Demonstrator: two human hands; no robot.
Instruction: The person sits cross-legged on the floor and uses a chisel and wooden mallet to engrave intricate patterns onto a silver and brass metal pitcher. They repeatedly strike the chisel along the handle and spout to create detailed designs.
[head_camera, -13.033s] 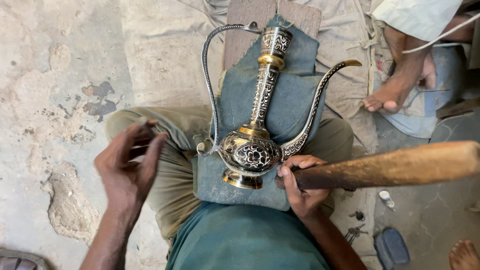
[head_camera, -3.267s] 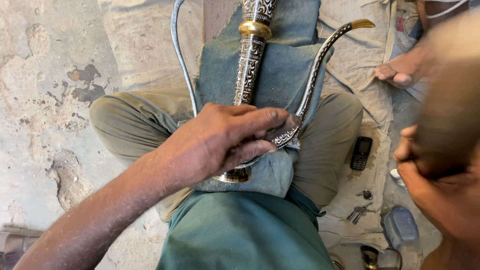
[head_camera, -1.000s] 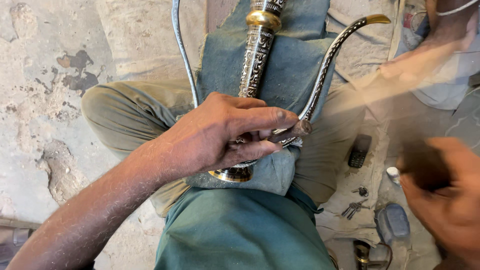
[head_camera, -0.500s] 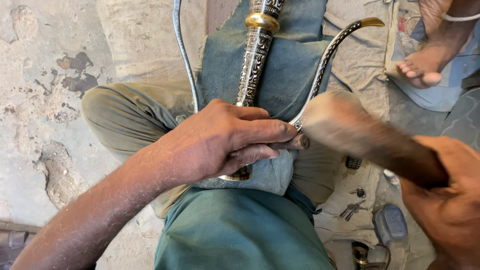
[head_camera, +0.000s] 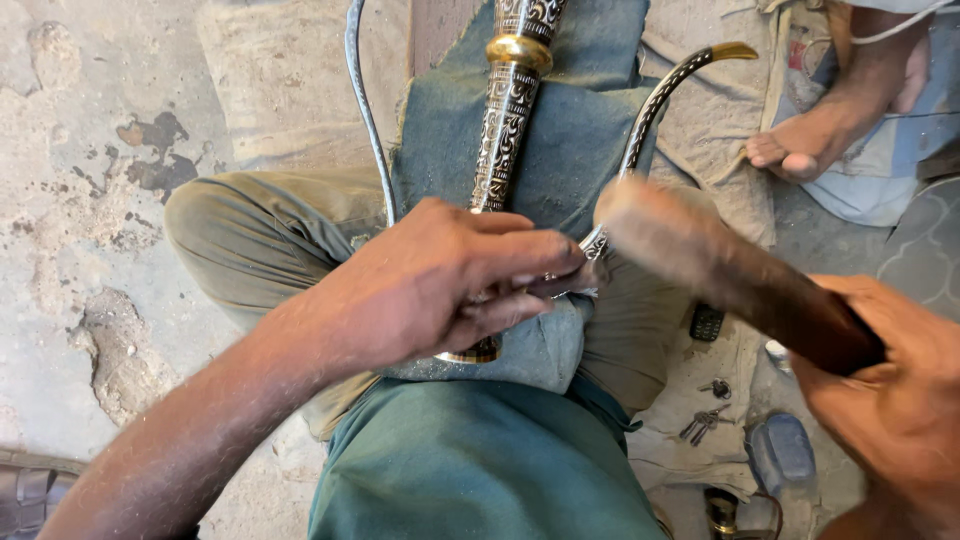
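An engraved metal ewer (head_camera: 508, 110) with a long neck, thin handle and curved gold-tipped spout (head_camera: 660, 95) lies on a blue cloth pad (head_camera: 585, 150) across my lap. My left hand (head_camera: 440, 285) covers the ewer's round body and pinches a small tool against the base of the spout. My right hand (head_camera: 895, 400) grips a thick wooden stick (head_camera: 720, 265), blurred by motion, whose rounded end is at the tool beside my left fingertips.
Another person's bare foot (head_camera: 830, 135) rests at the upper right on cloth. A small phone (head_camera: 706, 322), keys (head_camera: 703, 425) and a grey object (head_camera: 782, 452) lie on the sacking by my right knee. Cracked concrete floor (head_camera: 80, 200) spreads to the left.
The wooden stick has swung down from the right and its end has come close to my left fingertips. My left hand stays on the ewer's body.
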